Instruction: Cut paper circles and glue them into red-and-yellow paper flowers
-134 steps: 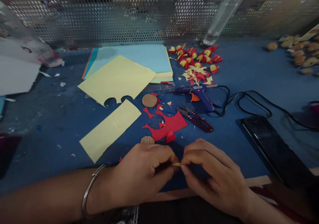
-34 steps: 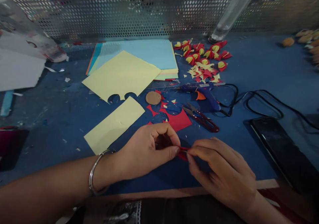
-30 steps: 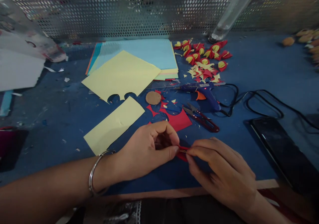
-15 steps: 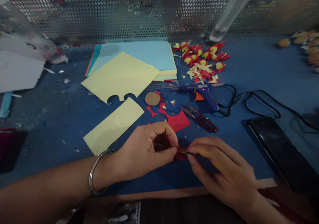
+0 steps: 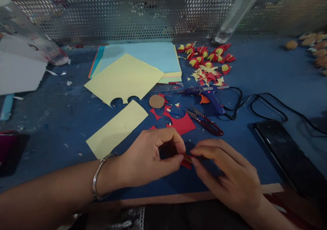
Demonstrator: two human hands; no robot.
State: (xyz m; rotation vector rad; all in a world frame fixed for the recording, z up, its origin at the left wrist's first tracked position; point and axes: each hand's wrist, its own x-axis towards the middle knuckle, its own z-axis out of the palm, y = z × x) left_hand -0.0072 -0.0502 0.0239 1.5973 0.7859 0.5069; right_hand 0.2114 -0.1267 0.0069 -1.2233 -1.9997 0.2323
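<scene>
My left hand (image 5: 148,156) and my right hand (image 5: 224,172) meet near the front edge of the blue table (image 5: 51,127). Both pinch a small folded red paper piece (image 5: 186,159) between thumb and fingertips; a sliver of yellow shows in it. Just beyond my hands lies a cut red paper sheet (image 5: 180,122) with scraps. A cut yellow strip (image 5: 117,127) lies to the left of my left hand.
Red-handled scissors (image 5: 206,122) and a blue glue gun (image 5: 208,95) with a black cord lie behind my hands. A pile of red-and-yellow folded pieces (image 5: 208,61) sits further back, by a clear bottle (image 5: 233,15). Coloured paper sheets (image 5: 143,59), a brown disc (image 5: 156,101) and a black phone (image 5: 286,151) are around.
4.5 s ago my hands pinched a small yellow piece nearer the table edge; now they hold a red piece a little further out. Over the last second they barely moved.
</scene>
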